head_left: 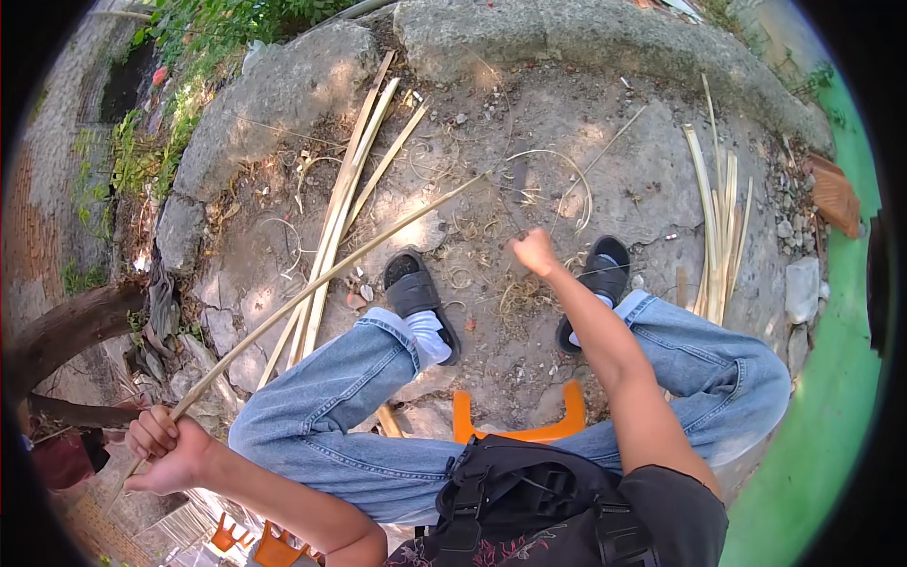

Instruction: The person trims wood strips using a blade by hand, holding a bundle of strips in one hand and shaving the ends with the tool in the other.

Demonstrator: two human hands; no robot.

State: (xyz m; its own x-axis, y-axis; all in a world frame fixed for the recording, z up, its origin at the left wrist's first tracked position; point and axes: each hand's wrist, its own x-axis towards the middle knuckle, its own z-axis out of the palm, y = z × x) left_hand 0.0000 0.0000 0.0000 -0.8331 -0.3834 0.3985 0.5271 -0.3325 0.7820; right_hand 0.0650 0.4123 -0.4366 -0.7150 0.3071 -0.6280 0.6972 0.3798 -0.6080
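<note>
At the left edge of the frame, a thick brown tree trunk [80, 331] angles in. Just below it, at the lower left, your left hand [170, 454] has its fingers wrapped around a long strip [326, 277] near its bottom end. That strip slants from the lower left to the upper centre of the frame, where its far tip ends in the air or near the ground; you can't tell which. It crosses in front of a loose bundle of pale strips [342, 203], which lies on the ground at the upper left of centre.

Your left sandal [413, 290] is planted just right of that bundle. At the lower centre, an orange stool [463, 416] shows between your legs, above the black bag [529, 487] at your waist. Right of the centre, your right hand [536, 251] has its fingers curled in tight; whether they pinch anything can't be told. Thin curled shavings [590, 194] lie beyond it, and your right sandal [605, 274] is just beside it. Farther right, a second bundle [723, 236] of strips fans upward on the ground.
</note>
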